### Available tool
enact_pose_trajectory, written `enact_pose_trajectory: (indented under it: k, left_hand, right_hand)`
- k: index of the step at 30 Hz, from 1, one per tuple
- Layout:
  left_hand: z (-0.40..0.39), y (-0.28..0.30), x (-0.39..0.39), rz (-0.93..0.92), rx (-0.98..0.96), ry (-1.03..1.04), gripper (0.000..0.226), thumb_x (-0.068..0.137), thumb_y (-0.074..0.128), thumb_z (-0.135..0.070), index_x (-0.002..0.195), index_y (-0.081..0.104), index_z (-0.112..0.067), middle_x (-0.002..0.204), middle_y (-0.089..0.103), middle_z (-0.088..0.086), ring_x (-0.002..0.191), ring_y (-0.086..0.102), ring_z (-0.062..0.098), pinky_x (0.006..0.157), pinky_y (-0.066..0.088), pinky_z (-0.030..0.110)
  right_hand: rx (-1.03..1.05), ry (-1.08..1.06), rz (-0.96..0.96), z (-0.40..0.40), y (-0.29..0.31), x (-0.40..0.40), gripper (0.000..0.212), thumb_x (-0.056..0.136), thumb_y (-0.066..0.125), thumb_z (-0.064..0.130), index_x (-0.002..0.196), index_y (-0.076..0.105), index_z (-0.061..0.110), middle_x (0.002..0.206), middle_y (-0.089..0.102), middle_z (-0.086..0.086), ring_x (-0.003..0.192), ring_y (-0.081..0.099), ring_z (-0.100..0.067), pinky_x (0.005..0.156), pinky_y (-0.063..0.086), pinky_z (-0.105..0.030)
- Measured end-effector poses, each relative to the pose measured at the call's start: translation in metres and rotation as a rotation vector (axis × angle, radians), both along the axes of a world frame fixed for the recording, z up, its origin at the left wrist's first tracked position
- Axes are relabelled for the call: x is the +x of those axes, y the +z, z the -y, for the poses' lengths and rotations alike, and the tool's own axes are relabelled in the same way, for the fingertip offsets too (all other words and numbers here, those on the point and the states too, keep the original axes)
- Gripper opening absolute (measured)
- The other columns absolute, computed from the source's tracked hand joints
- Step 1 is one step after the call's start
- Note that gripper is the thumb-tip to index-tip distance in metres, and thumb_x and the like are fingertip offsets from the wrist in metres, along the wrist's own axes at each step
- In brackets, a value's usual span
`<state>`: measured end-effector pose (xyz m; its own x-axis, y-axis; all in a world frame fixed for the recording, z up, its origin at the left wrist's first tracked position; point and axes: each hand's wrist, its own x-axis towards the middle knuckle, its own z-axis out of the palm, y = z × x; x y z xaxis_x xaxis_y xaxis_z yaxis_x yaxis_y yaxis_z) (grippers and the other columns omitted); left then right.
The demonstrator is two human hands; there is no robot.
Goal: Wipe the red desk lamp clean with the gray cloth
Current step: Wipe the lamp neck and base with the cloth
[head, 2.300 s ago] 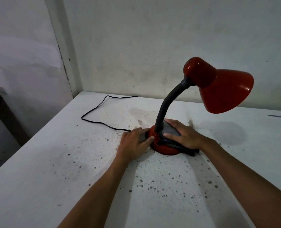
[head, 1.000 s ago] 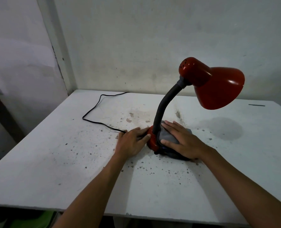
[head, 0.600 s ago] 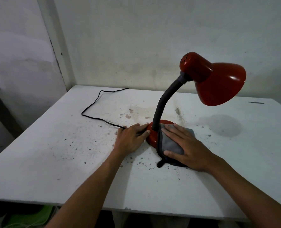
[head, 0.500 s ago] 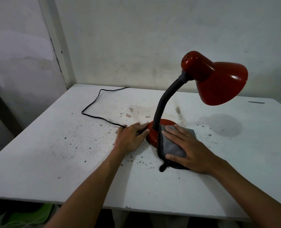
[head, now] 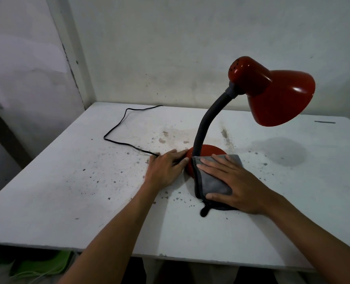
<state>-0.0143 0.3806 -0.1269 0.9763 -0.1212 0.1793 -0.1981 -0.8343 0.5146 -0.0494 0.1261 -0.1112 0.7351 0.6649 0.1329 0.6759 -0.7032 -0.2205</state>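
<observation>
The red desk lamp (head: 272, 93) stands on the white table (head: 67, 191), its dark flexible neck rising from a round red base (head: 210, 151). A gray cloth (head: 211, 182) with a dark edge drapes over the front right of the base and onto the table. My right hand (head: 234, 184) lies flat on the cloth, fingers spread, pressing it down. My left hand (head: 167, 170) rests flat on the table against the left side of the base, its fingertips touching the base's rim.
The lamp's black cord (head: 121, 130) loops across the table to the left and back. The tabletop is speckled with dark spots and stains. Walls stand close behind and to the left. Something green (head: 43, 267) lies below the table's front edge.
My right hand has dragged the cloth toward me, off the top of the base, so more of the red base shows. My left hand has stayed at the base.
</observation>
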Motion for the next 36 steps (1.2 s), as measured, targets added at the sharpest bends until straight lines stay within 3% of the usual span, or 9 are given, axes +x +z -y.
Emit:
enact_pose_trajectory:
  k: [6, 15, 22, 26, 30, 34, 36]
  left_hand:
    - [0.001, 0.000, -0.001, -0.002, 0.008, -0.002, 0.051, 0.097, 0.029, -0.059, 0.146, 0.042, -0.046, 0.146, 0.054, -0.006, 0.142, 0.039, 0.014, 0.116, 0.020, 0.054]
    - [0.000, -0.001, 0.000, -0.008, 0.033, 0.015, 0.047, 0.100, 0.029, -0.053, 0.146, 0.039, -0.049, 0.153, 0.046, -0.002, 0.144, 0.036, 0.014, 0.118, 0.016, 0.049]
    - [-0.001, -0.003, 0.001, -0.004, 0.016, 0.002, 0.051, 0.097, 0.029, -0.054, 0.147, 0.037, -0.049, 0.150, 0.049, -0.002, 0.147, 0.032, 0.011, 0.118, 0.016, 0.052]
    - [0.001, 0.000, -0.002, -0.003, 0.011, 0.002, 0.048, 0.099, 0.031, -0.051, 0.147, 0.038, -0.049, 0.150, 0.050, -0.003, 0.146, 0.032, 0.011, 0.117, 0.017, 0.052]
    - [0.001, 0.003, -0.004, -0.007, 0.011, 0.002, 0.048, 0.099, 0.031, -0.050, 0.147, 0.038, -0.049, 0.150, 0.050, -0.003, 0.146, 0.032, 0.011, 0.116, 0.018, 0.053]
    - [0.002, 0.004, -0.006, -0.018, 0.011, 0.003, 0.049, 0.098, 0.027, -0.050, 0.146, 0.038, -0.050, 0.145, 0.055, -0.004, 0.140, 0.043, 0.017, 0.114, 0.021, 0.051]
    - [0.001, 0.005, -0.007, -0.013, 0.013, 0.005, 0.047, 0.100, 0.030, -0.044, 0.146, 0.038, -0.049, 0.149, 0.051, -0.003, 0.142, 0.040, 0.015, 0.114, 0.019, 0.048]
  right_hand:
    - [0.029, -0.006, -0.050, 0.022, 0.002, 0.002, 0.081, 0.094, 0.050, 0.075, 0.159, 0.010, 0.051, 0.168, 0.006, 0.032, 0.157, -0.004, 0.000, 0.130, 0.015, -0.048]
    - [-0.008, 0.053, -0.001, -0.008, 0.004, 0.005, 0.080, 0.095, 0.046, 0.075, 0.161, 0.010, 0.048, 0.168, 0.005, 0.031, 0.156, -0.007, 0.003, 0.131, 0.001, -0.039]
    - [0.080, -0.031, -0.129, 0.033, 0.002, 0.005, 0.079, 0.096, 0.057, 0.065, 0.159, 0.012, 0.052, 0.167, 0.007, 0.034, 0.157, -0.003, 0.002, 0.127, 0.022, -0.050]
    - [0.115, -0.066, -0.171, 0.025, 0.003, 0.021, 0.074, 0.097, 0.057, 0.062, 0.158, 0.016, 0.053, 0.165, 0.008, 0.037, 0.155, -0.005, 0.006, 0.127, 0.018, -0.048]
    - [0.100, -0.085, -0.223, 0.010, 0.008, 0.051, 0.072, 0.094, 0.045, 0.076, 0.156, 0.013, 0.059, 0.162, 0.006, 0.043, 0.154, -0.004, 0.008, 0.128, 0.016, -0.048]
    - [0.036, -0.094, -0.223, -0.005, 0.013, 0.082, 0.076, 0.091, 0.035, 0.086, 0.157, 0.015, 0.055, 0.168, 0.014, 0.030, 0.157, 0.011, -0.004, 0.126, 0.022, -0.052]
    - [0.021, -0.112, -0.225, -0.010, 0.015, 0.085, 0.077, 0.091, 0.034, 0.086, 0.158, 0.015, 0.053, 0.168, 0.015, 0.028, 0.157, 0.013, -0.006, 0.126, 0.023, -0.052]
